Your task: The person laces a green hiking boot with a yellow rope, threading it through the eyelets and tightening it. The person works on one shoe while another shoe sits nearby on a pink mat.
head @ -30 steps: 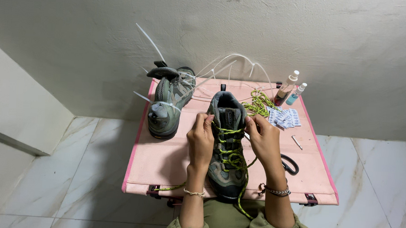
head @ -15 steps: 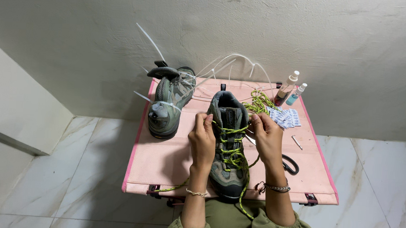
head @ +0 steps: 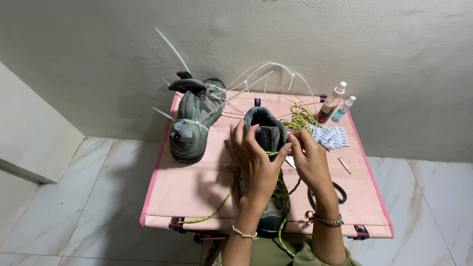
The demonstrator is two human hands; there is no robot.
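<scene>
Where both hands were set against the collar a second ago, the left hand is now shifted across the shoe at mid-table, fingers spread, thumb and forefinger pinching the green lace; the right hand pinches its other end, indicating lacing is under way.

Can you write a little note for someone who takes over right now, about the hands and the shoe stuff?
Left hand: on the grey shoe, pinching the green lace.
Right hand: pinching the same lace at the shoe's top.
Second shoe: left on the pink table, unlaced, with white zip ties.
Spare green lace, two small bottles at the far right.
Done: lower eyelets laced.
Left: top eyelets, loose ends.
</scene>
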